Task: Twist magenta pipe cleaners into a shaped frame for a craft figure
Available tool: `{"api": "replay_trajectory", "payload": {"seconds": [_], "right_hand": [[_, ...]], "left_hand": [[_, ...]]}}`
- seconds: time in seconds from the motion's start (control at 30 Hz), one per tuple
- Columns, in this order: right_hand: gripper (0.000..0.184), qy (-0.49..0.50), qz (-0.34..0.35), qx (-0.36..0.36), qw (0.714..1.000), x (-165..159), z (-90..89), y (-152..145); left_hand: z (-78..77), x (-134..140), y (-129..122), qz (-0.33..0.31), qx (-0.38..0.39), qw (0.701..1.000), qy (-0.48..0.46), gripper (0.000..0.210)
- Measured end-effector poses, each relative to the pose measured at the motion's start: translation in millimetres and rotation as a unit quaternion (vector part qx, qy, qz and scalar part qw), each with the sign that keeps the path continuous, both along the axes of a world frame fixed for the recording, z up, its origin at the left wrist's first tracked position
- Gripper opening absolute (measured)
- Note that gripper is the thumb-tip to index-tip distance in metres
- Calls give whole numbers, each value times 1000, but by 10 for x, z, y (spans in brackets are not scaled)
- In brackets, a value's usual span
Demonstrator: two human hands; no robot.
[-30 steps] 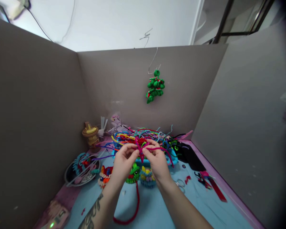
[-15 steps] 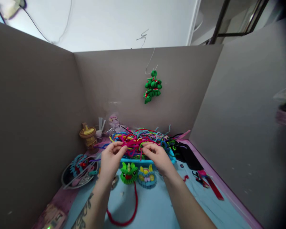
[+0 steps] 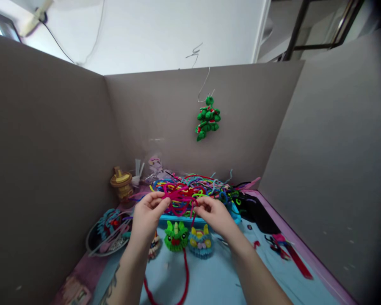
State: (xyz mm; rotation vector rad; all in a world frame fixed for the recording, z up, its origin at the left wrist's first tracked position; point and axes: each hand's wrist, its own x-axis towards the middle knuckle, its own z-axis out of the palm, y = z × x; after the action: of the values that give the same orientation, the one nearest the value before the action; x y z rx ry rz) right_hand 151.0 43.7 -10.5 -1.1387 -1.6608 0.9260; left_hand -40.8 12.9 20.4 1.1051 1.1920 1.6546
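Observation:
My left hand [image 3: 148,214] pinches a looped magenta pipe-cleaner shape [image 3: 177,195] between thumb and fingers, raised in front of the blue tray [image 3: 190,220]. At the right side of the same loops, the closed fingertips of my right hand [image 3: 215,215] grip a magenta strand; a dark red length dangles beside them. Below my hands sit a green pipe-cleaner animal head [image 3: 175,237] and a blue and yellow one [image 3: 200,243]. A third, pale head [image 3: 153,248] is partly covered by my left wrist. From the green head a red fuzzy cord [image 3: 186,275] curves towards me.
Many coloured pipe cleaners [image 3: 216,186] heap up in the tray. At left are a bowl [image 3: 93,250] of parts and a brown cup [image 3: 122,192]. Red strips [image 3: 300,262] and a black sheet [image 3: 262,216] lie right. A green ornament [image 3: 208,118] hangs from wire. Grey panels enclose three sides.
My right hand has drawn slightly away from my left, and the magenta loops between them look more spread. The whole view has shifted a little.

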Motion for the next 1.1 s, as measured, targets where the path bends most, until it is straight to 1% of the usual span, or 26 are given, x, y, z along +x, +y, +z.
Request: {"api": "replay_trajectory", "payload": {"seconds": [0.07,0.13,0.2,0.27,0.37,0.43,0.53,0.63,0.73,0.83,0.9,1.0,1.1], "right_hand": [[11,-27,11,9,1000,2,-5,5],[13,-37,3,36,999,3,-5,0],[12,-22,-10,61,998,-2,6,-23],[7,3,-9,67,998,-9,34,-72],[11,7,26,63,998,-18,116,-192],[7,-9,52,71,996,-19,187,-286],[9,-5,55,72,996,-15,288,-406],[8,12,33,53,998,0,342,-460],[9,6,13,51,999,45,336,-446],[18,-37,-2,51,998,121,308,-425],[25,-85,3,41,995,173,307,-442],[17,-146,3,53,988,225,342,-522],[12,-160,3,86,983,241,411,-633]], "left_hand": [[5,-2,-1,-1,1,1000,-6,32],[28,6,-30,2,9,1000,0,32],[72,24,-92,4,20,1000,11,31],[129,51,-185,5,34,999,20,28],[213,88,-361,17,61,998,22,26],[253,99,-480,20,71,997,21,26],[274,97,-612,2,65,998,24,26],[243,113,-640,-6,64,997,31,24],[159,172,-561,6,63,998,28,24],[53,224,-443,30,35,999,18,24],[-4,215,-390,30,2,999,24,25],[-37,128,-386,48,-24,998,39,26],[3,32,-455,80,-29,995,57,26]]}}
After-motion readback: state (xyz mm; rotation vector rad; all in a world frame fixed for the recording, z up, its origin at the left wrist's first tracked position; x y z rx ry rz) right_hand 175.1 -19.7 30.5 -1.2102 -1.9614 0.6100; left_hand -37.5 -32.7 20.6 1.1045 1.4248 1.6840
